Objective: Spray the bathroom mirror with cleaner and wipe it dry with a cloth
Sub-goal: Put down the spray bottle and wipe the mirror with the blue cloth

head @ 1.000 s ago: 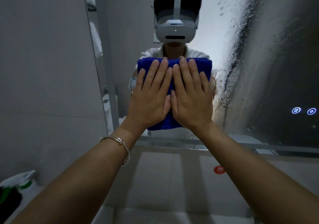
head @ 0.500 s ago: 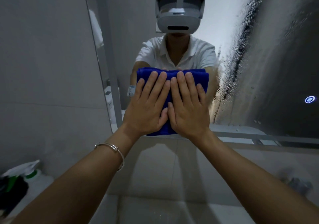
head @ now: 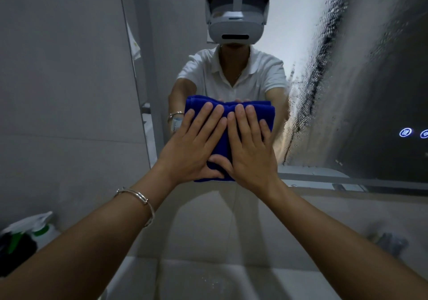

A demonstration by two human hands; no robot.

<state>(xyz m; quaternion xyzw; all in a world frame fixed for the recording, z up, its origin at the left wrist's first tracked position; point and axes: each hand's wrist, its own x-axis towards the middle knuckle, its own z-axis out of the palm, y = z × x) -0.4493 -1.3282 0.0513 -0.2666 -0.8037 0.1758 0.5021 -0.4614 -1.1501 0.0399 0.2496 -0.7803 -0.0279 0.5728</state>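
Two hands are working one cloth right now. The left hand and the right hand are lying flat side by side, fingers straight and thumbs touching. Both palms are pressing the folded blue cloth against the mirror. Nothing is being gripped, it's just getting pushed flat onto the glass. The cloth is sitting low on the left part of the mirror, with its bottom edge right about at the mirror's lower rim.

I'm reading this as the wiping step, with the spraying looking done. The spray bottle is standing off at the lower left, well apart from both hands. A band of droplets is running down the glass just to the right of the cloth, and finer mist is spreading further right toward the two lit touch icons. The patch above the cloth is looking clear, no beads that I can spot.

Next move, my guess: the cloth is needing to go sideways to the right, into that wet band. Even pressure from both palms should be stopping it bunching or slipping out, and overlapping passes would probably be helping with streaks. Going easy near the lit icons seems smart too, since a press there might be triggering something.
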